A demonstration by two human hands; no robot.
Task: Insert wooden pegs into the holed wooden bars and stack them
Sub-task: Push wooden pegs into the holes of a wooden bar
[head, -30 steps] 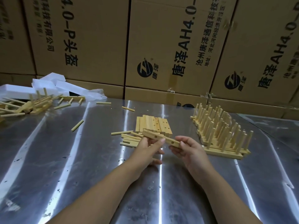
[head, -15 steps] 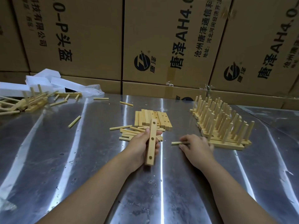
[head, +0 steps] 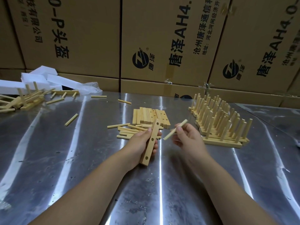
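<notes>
Fingers of your left hand (head: 142, 142) are wrapped around a holed wooden bar (head: 151, 142), held nearly upright above the steel table (head: 81, 159) with three holes facing you. Your right hand (head: 186, 138) pinches a single peg (head: 176, 131) between thumb and fingertips, tilted, its lower end just beside the bar's middle but not touching it. Behind your left hand lies a loose pile of pegs (head: 125, 131), and behind that a flat row of unfilled bars (head: 150, 116). To your right stands the stack of finished bars (head: 219, 122), pegs pointing up. Far left, more bars and pegs lie jumbled (head: 24, 101) beside white foam blocks (head: 40, 78). Cardboard boxes (head: 162, 38) line the back.
</notes>
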